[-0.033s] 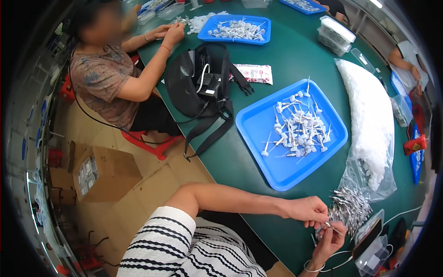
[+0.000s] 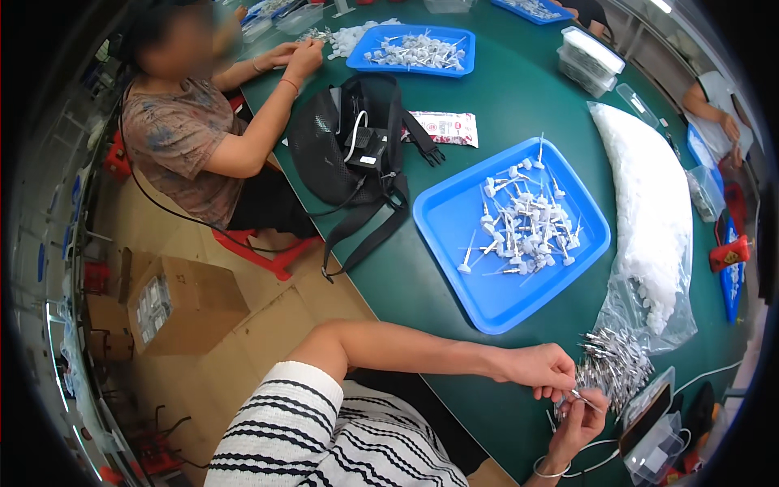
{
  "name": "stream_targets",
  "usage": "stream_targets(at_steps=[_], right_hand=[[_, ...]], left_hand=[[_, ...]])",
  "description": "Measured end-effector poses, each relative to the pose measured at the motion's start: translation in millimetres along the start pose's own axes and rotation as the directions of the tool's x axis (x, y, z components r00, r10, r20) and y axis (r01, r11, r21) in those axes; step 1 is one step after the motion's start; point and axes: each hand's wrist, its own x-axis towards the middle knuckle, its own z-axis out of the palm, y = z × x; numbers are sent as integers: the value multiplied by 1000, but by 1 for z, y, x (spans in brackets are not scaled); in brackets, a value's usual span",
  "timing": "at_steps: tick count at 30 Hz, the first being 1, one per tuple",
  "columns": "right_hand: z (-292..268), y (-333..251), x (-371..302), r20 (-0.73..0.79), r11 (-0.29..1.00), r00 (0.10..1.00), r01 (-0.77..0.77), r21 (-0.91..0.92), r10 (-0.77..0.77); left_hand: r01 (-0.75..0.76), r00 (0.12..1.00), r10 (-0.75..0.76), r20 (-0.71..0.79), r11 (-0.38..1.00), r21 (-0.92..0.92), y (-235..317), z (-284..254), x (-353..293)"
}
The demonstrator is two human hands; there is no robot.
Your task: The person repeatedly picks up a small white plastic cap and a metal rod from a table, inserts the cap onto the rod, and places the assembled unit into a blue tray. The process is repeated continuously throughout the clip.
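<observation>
My left hand [image 2: 542, 369] reaches across from the left, its thumb and fingers pinched at one end of a slim silvery metal piece [image 2: 583, 398]. My right hand [image 2: 578, 420], closed with fingertips upward, grips the same piece from the near side. Its exact shape is too small to tell. Right beside both hands lies a heap of similar slim metal pieces [image 2: 617, 369]. Beyond my left forearm sits a blue tray [image 2: 495, 312] with many white plastic-headed parts [image 2: 527, 223] with thin stems. A clear bag of small white plastic parts [image 2: 649, 187] lies right of the tray.
A black bag [image 2: 357, 146] with straps and a cable lies left of the tray, near a printed packet [image 2: 446, 128]. Another person [image 2: 187, 138] works at far left by a second blue tray [image 2: 357, 65]. A phone [image 2: 645, 426] and clear boxes stand at near right.
</observation>
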Motion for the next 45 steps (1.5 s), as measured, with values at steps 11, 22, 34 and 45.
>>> stream_targets(at_steps=[11,22,34,45], right_hand=[[-3,-2,0,-14,1000,1000,5,-11,-6],[-2,-4,-1,-32,999,999,20,-35,-21],[-24,5,2,-249,999,967,46,-22,-50],[-20,1,1,-219,990,966,128,-51,-136]], left_hand=[[-178,979,191,-66,970,165,1,0,-1],[-193,972,221,-84,947,258,4,5,-4],[-180,954,224,-198,960,215,11,4,-2],[-205,938,293,-184,899,386,-1,5,0]])
